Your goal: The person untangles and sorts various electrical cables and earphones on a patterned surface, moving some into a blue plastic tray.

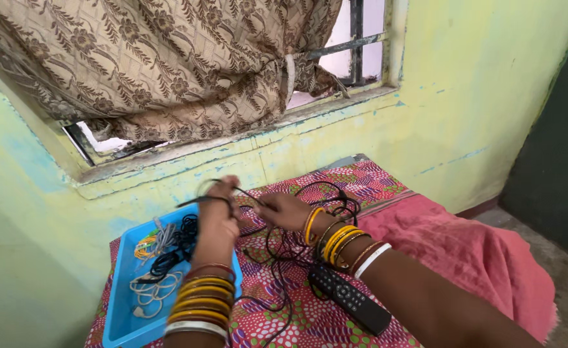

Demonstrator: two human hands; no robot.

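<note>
In the head view, at centre frame, the left hand [216, 222] and right hand [284, 211] each have a closed grip on the black cable [277, 248], held above the patterned cloth [310, 316]. To do this well, I judge, the strand wants feeding slowly between the hands, keeping its loops off the remote control [350, 298] and the blue tray [117, 303] at lower left.

Both forearms are bare — no sleeves show — and each wrist carries a stack of bangles. On the left hand [217, 222] side, the stack [200, 299] starts nearest the hand with a thin dark red ring, then several yellow-gold bangles, and ends with a pale silvery one farthest from the hand. The right hand [283, 211] has a yellow bangle closest to it, then thin dark rings, a group of yellow ones [339, 243], a brownish ring — and last a white bangle [372, 260].
</note>
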